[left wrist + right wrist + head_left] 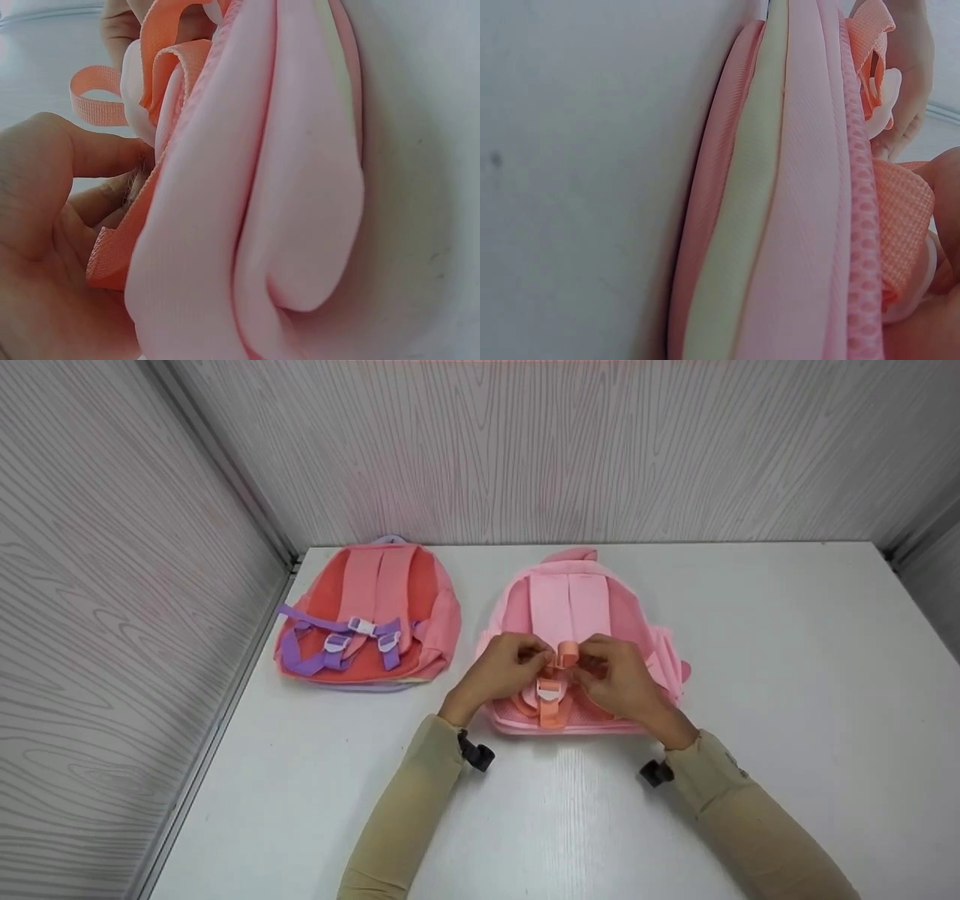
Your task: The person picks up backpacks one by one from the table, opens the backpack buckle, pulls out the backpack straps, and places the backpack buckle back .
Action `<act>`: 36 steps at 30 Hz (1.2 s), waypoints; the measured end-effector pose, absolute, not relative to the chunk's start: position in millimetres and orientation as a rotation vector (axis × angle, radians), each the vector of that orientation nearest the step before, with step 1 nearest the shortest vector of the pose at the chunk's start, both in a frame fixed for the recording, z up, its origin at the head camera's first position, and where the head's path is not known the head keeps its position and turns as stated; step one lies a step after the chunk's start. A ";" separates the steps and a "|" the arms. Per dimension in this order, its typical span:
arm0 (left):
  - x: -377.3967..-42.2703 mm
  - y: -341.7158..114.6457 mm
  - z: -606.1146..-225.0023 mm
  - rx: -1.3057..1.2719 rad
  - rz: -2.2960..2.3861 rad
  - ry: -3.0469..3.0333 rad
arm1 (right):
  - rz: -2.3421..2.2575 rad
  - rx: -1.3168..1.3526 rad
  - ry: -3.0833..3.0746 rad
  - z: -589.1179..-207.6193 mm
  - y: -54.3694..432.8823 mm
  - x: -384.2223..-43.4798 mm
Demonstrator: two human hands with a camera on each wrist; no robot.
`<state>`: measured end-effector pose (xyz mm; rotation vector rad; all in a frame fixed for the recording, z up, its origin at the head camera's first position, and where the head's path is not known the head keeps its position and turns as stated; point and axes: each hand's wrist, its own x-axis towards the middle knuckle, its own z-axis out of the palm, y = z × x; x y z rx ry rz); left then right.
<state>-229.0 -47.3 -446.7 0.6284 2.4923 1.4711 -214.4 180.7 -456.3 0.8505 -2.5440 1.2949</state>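
A light pink backpack lies back side up, its padded shoulder straps facing me. My left hand pinches an orange webbing strap between thumb and fingers near the pack's middle. Just to the right, my right hand pinches the same orange webbing by a pale buckle, which its fingers partly hide. A loop of the webbing stands up between both hands. Below the hands, a white adjuster buckle sits on another orange strap.
To the left on the white table lies a coral-pink backpack with purple straps and white buckles. Wood-grain panels stand behind and at the left. Each wrist carries a small black camera mount.
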 end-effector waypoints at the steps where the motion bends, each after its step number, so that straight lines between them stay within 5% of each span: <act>1: -228.9 -46.9 -447.1 0.633 1.473 2.496 | 1.294 0.847 -2.545 -456.2 180.4 -214.3; 36: -229.1 -50.3 -444.0 0.617 1.448 2.464 | 1.323 0.861 -2.491 -457.1 180.0 -215.7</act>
